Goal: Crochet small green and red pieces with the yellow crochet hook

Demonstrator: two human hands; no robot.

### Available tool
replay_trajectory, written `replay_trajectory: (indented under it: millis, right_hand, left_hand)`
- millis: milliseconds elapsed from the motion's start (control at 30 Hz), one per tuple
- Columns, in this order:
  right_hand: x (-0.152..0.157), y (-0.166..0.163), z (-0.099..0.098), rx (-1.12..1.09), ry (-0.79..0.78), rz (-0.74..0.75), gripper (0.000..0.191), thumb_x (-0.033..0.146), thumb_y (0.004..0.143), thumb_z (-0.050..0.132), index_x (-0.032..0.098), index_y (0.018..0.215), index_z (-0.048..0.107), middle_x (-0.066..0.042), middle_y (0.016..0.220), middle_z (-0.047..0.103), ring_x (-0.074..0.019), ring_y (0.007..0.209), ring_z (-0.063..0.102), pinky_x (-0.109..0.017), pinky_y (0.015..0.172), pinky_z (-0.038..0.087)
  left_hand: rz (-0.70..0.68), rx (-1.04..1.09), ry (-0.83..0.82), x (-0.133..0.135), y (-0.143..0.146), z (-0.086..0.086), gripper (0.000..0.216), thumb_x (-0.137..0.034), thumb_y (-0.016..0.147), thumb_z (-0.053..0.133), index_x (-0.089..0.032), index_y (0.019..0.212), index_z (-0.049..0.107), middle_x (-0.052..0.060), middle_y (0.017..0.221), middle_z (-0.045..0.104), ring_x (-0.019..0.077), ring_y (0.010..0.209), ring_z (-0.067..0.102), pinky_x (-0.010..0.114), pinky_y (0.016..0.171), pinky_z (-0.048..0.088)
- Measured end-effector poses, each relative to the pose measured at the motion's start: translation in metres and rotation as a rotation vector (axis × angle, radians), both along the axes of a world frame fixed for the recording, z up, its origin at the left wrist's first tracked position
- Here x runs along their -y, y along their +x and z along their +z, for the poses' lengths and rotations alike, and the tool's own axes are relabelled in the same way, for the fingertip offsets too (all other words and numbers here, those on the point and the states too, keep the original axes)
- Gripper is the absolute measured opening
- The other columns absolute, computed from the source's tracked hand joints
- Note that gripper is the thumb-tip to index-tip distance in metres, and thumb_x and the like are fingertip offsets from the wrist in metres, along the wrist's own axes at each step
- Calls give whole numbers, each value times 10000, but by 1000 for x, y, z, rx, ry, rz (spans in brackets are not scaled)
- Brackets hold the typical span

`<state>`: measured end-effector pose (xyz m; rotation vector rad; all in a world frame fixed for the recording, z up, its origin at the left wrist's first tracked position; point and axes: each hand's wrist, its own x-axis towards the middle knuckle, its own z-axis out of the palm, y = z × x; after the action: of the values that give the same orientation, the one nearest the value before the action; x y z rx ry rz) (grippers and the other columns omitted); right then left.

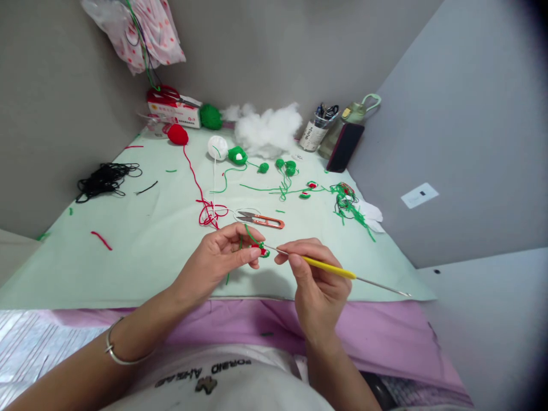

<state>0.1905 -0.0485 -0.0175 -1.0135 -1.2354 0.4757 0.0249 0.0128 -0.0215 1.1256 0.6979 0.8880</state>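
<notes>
My left hand pinches a small red and green crochet piece above the near edge of the pale green table. A green yarn strand runs up from the piece over my fingers. My right hand grips a yellow-handled crochet hook, whose metal tip enters the piece. Both hands are closed and almost touch each other.
Orange thread snips lie just beyond my hands, beside tangled red yarn. Farther back are green crochet pieces, white stuffing, a red yarn ball, a black yarn tangle, a pen cup and a bottle.
</notes>
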Motion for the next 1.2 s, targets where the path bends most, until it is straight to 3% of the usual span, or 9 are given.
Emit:
replay_trajectory:
  millis: [1200]
  right_hand:
    - [2,-1,-2,13,-24,12,147,147,951,664,267,985,743,-4,886,745,-158,769,703,-327,688,566]
  left_hand:
    - [-4,10,26,0,0,-2,104,-277,867,801,-228,937,741,-29,828,672,113,726,651,251,738,497]
